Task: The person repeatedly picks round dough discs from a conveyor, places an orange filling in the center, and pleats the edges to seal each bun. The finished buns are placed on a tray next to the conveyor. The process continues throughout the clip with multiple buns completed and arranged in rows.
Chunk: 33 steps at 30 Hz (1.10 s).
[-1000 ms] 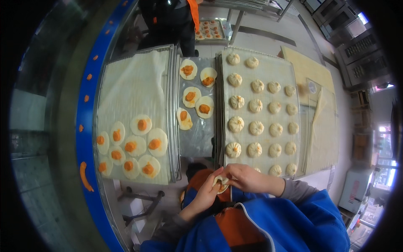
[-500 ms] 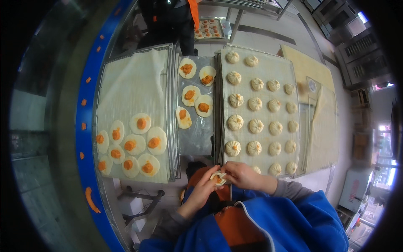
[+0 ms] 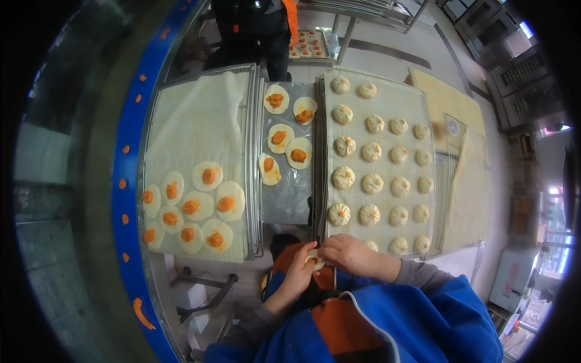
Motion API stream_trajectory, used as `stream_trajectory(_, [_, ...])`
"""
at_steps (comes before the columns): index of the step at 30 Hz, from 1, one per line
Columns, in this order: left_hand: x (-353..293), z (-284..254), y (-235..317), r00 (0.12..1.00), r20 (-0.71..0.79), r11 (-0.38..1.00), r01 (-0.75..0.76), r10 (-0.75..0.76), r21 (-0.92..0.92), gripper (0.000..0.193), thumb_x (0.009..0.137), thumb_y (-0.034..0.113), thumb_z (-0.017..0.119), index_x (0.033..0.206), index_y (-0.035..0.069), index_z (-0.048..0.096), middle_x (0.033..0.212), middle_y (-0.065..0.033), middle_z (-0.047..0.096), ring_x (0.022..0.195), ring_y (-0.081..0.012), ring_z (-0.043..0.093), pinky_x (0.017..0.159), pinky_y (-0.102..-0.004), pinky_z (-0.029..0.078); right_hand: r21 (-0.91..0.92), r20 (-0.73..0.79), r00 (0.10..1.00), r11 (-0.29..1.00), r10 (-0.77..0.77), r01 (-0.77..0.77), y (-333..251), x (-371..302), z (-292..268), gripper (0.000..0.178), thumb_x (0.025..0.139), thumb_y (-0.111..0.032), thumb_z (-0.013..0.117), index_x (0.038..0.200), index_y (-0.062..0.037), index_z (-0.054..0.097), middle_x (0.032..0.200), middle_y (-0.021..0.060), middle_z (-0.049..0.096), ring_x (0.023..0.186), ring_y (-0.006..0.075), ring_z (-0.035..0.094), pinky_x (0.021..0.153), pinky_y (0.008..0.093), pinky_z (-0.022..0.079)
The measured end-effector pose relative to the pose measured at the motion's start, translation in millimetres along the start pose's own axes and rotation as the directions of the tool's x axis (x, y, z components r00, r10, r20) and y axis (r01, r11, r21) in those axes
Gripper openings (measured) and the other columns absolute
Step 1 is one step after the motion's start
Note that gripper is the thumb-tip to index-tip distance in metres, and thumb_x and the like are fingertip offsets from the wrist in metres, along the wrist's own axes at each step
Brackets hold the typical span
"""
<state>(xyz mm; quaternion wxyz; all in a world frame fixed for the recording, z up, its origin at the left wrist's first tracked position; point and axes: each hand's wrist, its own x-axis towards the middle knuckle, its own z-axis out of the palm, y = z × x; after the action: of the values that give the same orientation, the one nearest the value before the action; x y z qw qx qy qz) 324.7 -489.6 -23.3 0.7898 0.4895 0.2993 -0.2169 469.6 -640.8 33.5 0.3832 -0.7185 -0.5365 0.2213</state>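
Note:
A half-gathered bun (image 3: 315,261), a dough wrapper with orange filling, rests in the curled fingers of my left hand (image 3: 299,270). My right hand (image 3: 347,253) pinches the wrapper's edge from the other side, so both hands are closed on it. They are just in front of the tray of pleated buns (image 3: 380,101); one finished bun (image 3: 339,214) lies a little beyond my right hand. To the left, flat wrappers with filling (image 3: 191,207) lie on a cloth-lined tray (image 3: 200,115). More filled wrappers (image 3: 298,153) are on the grey middle surface (image 3: 286,202).
A blue conveyor belt (image 3: 121,199) with lumps of orange filling runs along the left. Beyond the trays stands another person (image 3: 257,30) in dark clothes, near a further tray of filled wrappers (image 3: 310,43). Cloth-covered boards (image 3: 466,181) lie on the right.
My fingers have drawn more of the wrapper's edge together, and less filling shows. The view has shifted slightly, while the trays and buns keep their places. Filling lumps on the belt have moved.

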Motion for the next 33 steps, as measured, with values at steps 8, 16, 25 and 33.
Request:
stream_trajectory(8, [5.7, -3.2, 0.6, 0.952, 0.022, 0.924, -0.301, 0.305, 0.234, 0.053, 0.099, -0.002, 0.045, 0.152, -0.002, 0.039, 0.151, -0.0192, 0.044, 0.136, -0.0261, 0.049, 0.115, -0.0355, 0.037, 0.045, -0.053, 0.992, 0.992, 0.116, -0.114, 2.6, 3.3, 4.4, 0.023, 0.085, -0.008, 0.069, 0.106, -0.0008, 0.062, 0.094, 0.0160, 0.062, 0.086, 0.0384, 0.063, 0.076, 0.0448, 0.052])
stream_trajectory(16, [-1.6, 9.4, 3.9, 0.984, -0.041, 0.936, -0.176, 0.172, -0.306, 0.057, 0.112, 0.046, 0.027, 0.148, 0.004, 0.039, 0.129, -0.0162, 0.059, 0.114, -0.0262, 0.061, 0.092, -0.0361, 0.053, 0.252, -0.101, 0.957, 0.937, 0.273, -0.240, 11.1, -7.1, 13.0, 0.023, 0.087, -0.010, 0.071, 0.107, -0.0020, 0.062, 0.094, 0.0161, 0.063, 0.086, 0.0379, 0.063, 0.075, 0.0438, 0.053])
stream_trajectory(25, [3.0, 18.0, 13.0, 0.970, -0.125, 0.934, -0.234, 0.207, -0.269, 0.055, 0.111, 0.049, 0.031, 0.123, 0.001, 0.055, 0.087, -0.0090, 0.066, 0.064, -0.0130, 0.061, 0.049, -0.0236, 0.046, -0.070, -0.036, 0.998, 0.996, -0.052, 0.049, 11.8, 4.9, -14.8, 0.037, 0.075, -0.012, 0.076, 0.109, -0.0050, 0.064, 0.097, 0.0124, 0.064, 0.088, 0.0339, 0.065, 0.076, 0.0429, 0.053])
stream_trajectory(33, [-1.8, 17.0, 40.4, 0.973, -0.083, 0.942, -0.229, 0.215, -0.246, 0.058, 0.110, 0.051, 0.032, 0.122, 0.000, 0.055, 0.087, -0.0084, 0.065, 0.063, -0.0111, 0.060, 0.046, -0.0217, 0.042, -0.099, -0.069, 0.996, 0.994, -0.053, 0.046, 4.6, 7.4, -18.4, 0.034, 0.074, -0.016, 0.073, 0.105, -0.0048, 0.065, 0.095, 0.0108, 0.065, 0.086, 0.0326, 0.064, 0.076, 0.0421, 0.052])
